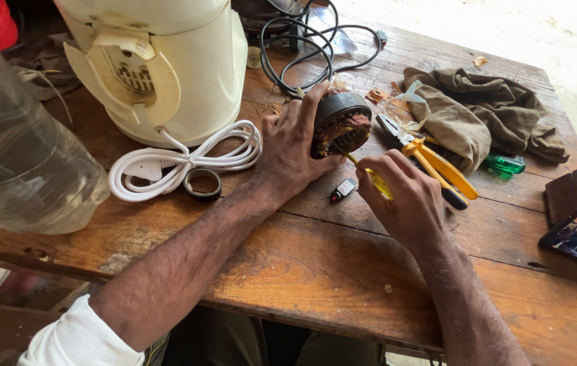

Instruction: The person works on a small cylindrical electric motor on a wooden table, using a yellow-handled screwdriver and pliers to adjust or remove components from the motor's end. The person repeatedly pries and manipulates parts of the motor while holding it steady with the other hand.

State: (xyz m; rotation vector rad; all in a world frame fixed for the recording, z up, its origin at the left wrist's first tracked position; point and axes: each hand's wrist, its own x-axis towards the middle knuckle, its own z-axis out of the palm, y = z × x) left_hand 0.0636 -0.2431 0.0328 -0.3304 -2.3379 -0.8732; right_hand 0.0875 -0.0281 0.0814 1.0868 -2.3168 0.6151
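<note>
Work was in the middle: left hand (293, 152) gripped the motor (340, 125), tilted on the worktop (315, 257), windings still exposed. Right hand (403, 196) pinched a yellow screwdriver (374, 179), tip at the windings. Pliers (430, 163) lay beside, untouched.

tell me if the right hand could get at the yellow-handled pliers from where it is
Probably yes: the pliers lie on the table just beyond the right hand with nothing between, though that hand already holds a yellow screwdriver.
</note>
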